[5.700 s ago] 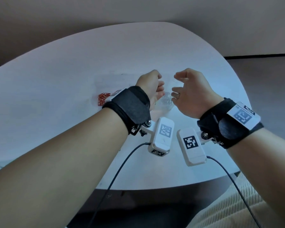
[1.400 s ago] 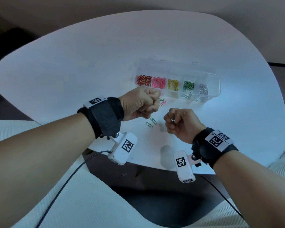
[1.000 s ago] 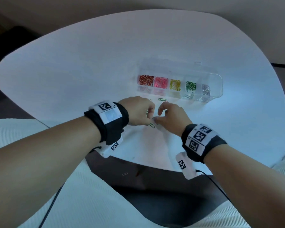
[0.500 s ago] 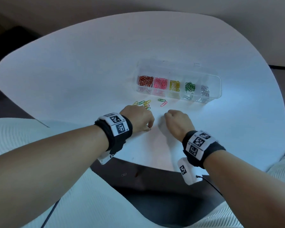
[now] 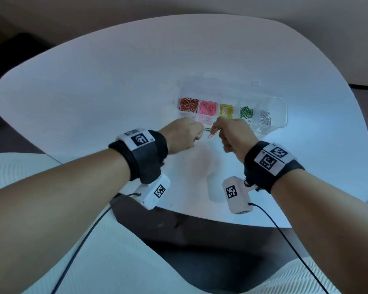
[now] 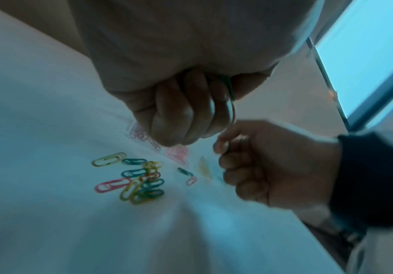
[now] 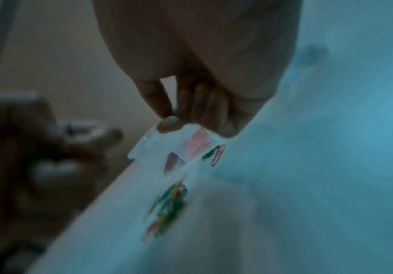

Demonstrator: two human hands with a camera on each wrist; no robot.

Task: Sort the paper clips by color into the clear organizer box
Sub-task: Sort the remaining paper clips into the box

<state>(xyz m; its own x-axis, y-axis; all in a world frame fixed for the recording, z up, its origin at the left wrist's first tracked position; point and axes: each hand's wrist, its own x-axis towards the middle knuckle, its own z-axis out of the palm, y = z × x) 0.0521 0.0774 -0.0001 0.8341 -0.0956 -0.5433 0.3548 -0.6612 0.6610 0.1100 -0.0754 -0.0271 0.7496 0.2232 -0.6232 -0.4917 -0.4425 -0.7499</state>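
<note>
The clear organizer box [image 5: 283, 115] lies open on the white table with red, pink, yellow, green and silver clips in separate compartments. My left hand [image 5: 197, 135] hovers just before it as a fist and pinches a green paper clip [image 6: 232, 92]. Beside it my right hand [image 5: 217, 128] has thumb and forefinger pressed together [image 7: 169, 118]; the clip they hold barely shows. A loose green clip [image 5: 207, 129] and a pink clip [image 5: 211, 135] lie between the hands. A mixed pile of clips [image 6: 141, 181] sits under my left hand, hidden in the head view.
The table's front edge [image 5: 200, 215] curves close below my wrists. One clip [image 5: 160, 225] lies on the dark floor beneath it. White upholstery flanks the table on both sides. The box's lid [image 5: 221, 88] lies flat behind the compartments.
Both hands dropped to the two green clips near the front edge, closed on them and lifted forward toward the box. Those clips are gone from the table.
</note>
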